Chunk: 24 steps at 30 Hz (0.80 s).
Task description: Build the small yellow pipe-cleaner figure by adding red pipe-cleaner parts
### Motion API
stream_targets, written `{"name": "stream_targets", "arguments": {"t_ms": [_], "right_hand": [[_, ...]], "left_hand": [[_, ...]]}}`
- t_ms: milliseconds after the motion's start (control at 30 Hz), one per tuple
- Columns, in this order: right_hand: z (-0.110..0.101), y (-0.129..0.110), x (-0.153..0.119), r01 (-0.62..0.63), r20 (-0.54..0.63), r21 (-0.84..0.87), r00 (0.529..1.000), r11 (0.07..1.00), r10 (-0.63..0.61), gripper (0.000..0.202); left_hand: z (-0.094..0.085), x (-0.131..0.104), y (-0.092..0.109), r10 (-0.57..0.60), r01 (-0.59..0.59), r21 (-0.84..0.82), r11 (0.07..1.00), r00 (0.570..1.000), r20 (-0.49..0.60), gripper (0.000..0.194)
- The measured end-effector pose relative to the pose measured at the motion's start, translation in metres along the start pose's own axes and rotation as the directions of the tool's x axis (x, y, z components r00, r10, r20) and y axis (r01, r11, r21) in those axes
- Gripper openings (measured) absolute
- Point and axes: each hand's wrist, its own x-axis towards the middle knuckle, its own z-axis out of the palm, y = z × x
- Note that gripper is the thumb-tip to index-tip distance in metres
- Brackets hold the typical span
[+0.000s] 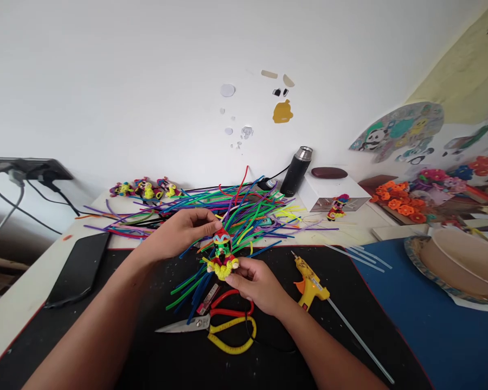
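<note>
Between my two hands is a small pipe-cleaner figure [222, 252] with a red hat, green face and yellow lower part. My left hand [186, 232] pinches the top of its hat. Fingers of my right hand [255, 283] grip its lower right side. Just below the figure, scissors [223, 320] with one red and one yellow handle lie on the black mat [154, 363]. A small dark red packet [208, 299] rests above the blades. Right of my right hand lies a yellow glue gun [309, 283] with a long clear glue stick in its back.
Colourful pipe cleaners [252, 208] are heaped behind my hands. Finished-looking figures [146, 188] lie at the back left, and another figure [337, 207] stands by a white box [333, 190]. A black flask [296, 172], phone [79, 267], loose glue sticks [368, 255] and a basket [418, 265] surround the mat.
</note>
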Motion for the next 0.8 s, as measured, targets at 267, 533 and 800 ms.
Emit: {"name": "stream_targets", "arguments": {"t_ms": [267,533,800], "right_hand": [[0.0007,0.0010,0.0000,-0.004,-0.018,-0.037,1.000,0.999,0.003,0.053],[0.0016,-0.0010,0.0017,0.001,-0.043,-0.081,0.999,0.997,-0.004,0.049],[-0.0010,0.0064,0.0027,0.014,-0.070,-0.147,0.997,0.989,-0.025,0.044]], "left_hand": [[-0.0011,0.0016,-0.0005,0.025,-0.025,0.020,0.999,1.000,0.008,0.045],[0.0025,0.0017,-0.0024,-0.025,0.024,0.031,0.999,1.000,0.019,0.043],[0.0068,0.0031,-0.0029,-0.034,0.035,0.070,0.997,0.999,-0.024,0.042]]}}
